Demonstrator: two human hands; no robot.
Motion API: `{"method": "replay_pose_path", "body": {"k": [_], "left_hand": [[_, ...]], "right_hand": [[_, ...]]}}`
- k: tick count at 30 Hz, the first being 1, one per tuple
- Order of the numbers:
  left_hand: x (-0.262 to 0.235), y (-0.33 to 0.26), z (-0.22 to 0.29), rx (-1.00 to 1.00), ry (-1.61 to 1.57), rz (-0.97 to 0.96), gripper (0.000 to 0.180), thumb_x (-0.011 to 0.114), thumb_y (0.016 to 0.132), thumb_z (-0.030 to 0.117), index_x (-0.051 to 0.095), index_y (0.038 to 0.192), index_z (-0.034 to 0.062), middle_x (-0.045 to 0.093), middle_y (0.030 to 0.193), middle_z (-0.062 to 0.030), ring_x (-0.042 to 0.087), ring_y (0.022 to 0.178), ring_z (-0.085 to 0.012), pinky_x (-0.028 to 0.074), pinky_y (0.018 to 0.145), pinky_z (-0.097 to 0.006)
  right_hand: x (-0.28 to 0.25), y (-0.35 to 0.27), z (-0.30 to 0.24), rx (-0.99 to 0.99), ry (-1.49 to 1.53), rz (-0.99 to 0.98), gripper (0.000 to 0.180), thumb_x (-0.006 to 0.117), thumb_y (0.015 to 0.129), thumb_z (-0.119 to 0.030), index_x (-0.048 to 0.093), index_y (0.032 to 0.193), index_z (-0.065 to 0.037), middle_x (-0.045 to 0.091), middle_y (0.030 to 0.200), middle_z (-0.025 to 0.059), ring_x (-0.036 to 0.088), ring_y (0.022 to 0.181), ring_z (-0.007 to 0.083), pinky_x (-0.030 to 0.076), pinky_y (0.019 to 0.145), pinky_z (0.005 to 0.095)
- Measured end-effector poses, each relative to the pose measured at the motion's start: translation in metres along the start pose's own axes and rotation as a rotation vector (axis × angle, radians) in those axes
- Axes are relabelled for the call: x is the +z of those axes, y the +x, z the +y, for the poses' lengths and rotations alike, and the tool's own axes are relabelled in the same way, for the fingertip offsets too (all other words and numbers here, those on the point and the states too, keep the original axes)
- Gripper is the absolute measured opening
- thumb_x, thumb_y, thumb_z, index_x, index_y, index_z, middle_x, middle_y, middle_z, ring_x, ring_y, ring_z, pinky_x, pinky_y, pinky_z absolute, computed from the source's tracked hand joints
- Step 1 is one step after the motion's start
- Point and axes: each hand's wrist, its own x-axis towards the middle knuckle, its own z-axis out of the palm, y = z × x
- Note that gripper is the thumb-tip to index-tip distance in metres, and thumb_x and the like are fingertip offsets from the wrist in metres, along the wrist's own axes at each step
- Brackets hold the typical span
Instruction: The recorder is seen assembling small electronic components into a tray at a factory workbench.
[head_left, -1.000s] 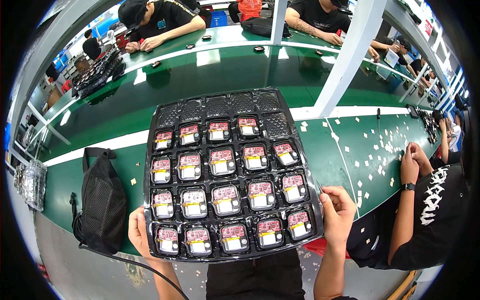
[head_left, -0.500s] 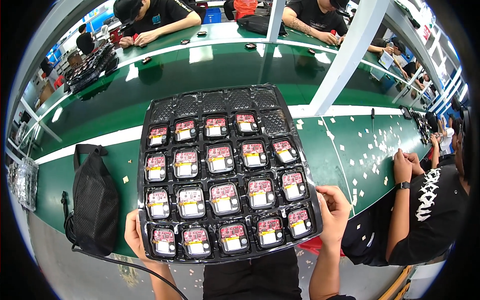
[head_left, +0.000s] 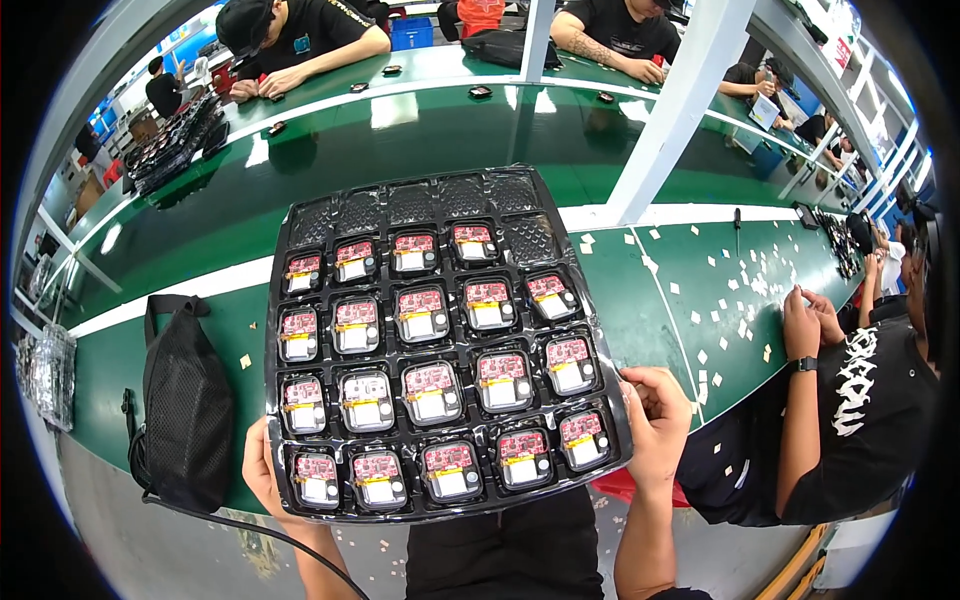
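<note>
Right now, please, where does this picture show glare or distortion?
In the head view, white reflections glare on the far green surface; small glints mark the black tray, whose red circuit boards look fairly sharp; the fisheye view leaves its corners black.

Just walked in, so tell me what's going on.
A person's left hand and right hand hold a black tray by its side edges. Small red-and-white devices fill most of it; the far row and the next row's right pocket are empty. A black bag lies on the green table at left.
</note>
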Motion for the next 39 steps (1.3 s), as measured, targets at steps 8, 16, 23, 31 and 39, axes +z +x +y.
{"method": "replay_pose_path", "body": {"k": [8, 16, 23, 31, 39], "left_hand": [[-0.001, -0.001, 0.004, -0.060, -0.068, 0.067, 0.028, 0.046, 0.109, 0.015, 0.065, 0.109, -0.0061, 0.068, 0.094, -0.0051, 0.062, 0.079, -0.0072, 0.053, 0.072, -0.024], [-0.001, -0.002, 0.005, -0.055, -0.063, 0.070, 0.028, 0.047, 0.109, 0.016, 0.064, 0.107, -0.0056, 0.066, 0.093, -0.0046, 0.060, 0.078, -0.0074, 0.052, 0.071, -0.025], [-0.011, -0.002, -0.001, -0.023, -0.076, 0.015, 0.029, 0.045, 0.109, 0.017, 0.063, 0.100, -0.0031, 0.064, 0.088, -0.0036, 0.056, 0.074, -0.0067, 0.049, 0.068, -0.024], [-0.017, 0.000, -0.007, 0.015, -0.068, 0.050, 0.023, 0.045, 0.108, 0.019, 0.058, 0.111, -0.0001, 0.067, 0.090, -0.0029, 0.064, 0.074, -0.0067, 0.056, 0.065, -0.024], [-0.019, -0.002, -0.008, 0.017, -0.094, 0.030, 0.023, 0.044, 0.108, 0.020, 0.057, 0.113, 0.0005, 0.068, 0.091, -0.0032, 0.064, 0.074, -0.0064, 0.055, 0.064, -0.023]], "right_hand": [[0.002, -0.001, -0.001, -0.007, -0.012, -0.012, 0.014, 0.072, 0.087, 0.007, 0.070, 0.101, 0.005, 0.062, 0.083, 0.0049, 0.051, 0.064, 0.0063, 0.040, 0.058, 0.0220], [0.000, -0.001, -0.001, 0.002, -0.029, 0.009, 0.014, 0.074, 0.087, 0.005, 0.070, 0.101, 0.004, 0.063, 0.084, 0.0055, 0.052, 0.065, 0.0069, 0.040, 0.058, 0.0222], [0.001, 0.000, -0.007, -0.049, -0.082, -0.050, 0.015, 0.073, 0.087, 0.006, 0.070, 0.102, 0.004, 0.065, 0.087, 0.0064, 0.053, 0.065, 0.0062, 0.042, 0.058, 0.0214], [0.000, 0.000, -0.004, -0.034, -0.085, -0.018, 0.014, 0.072, 0.087, 0.008, 0.069, 0.101, 0.004, 0.064, 0.086, 0.0059, 0.054, 0.065, 0.0070, 0.043, 0.059, 0.0218], [0.003, -0.001, -0.005, -0.043, -0.059, -0.022, 0.014, 0.072, 0.087, 0.008, 0.069, 0.101, 0.004, 0.063, 0.084, 0.0064, 0.053, 0.064, 0.0074, 0.042, 0.058, 0.0225]]}}
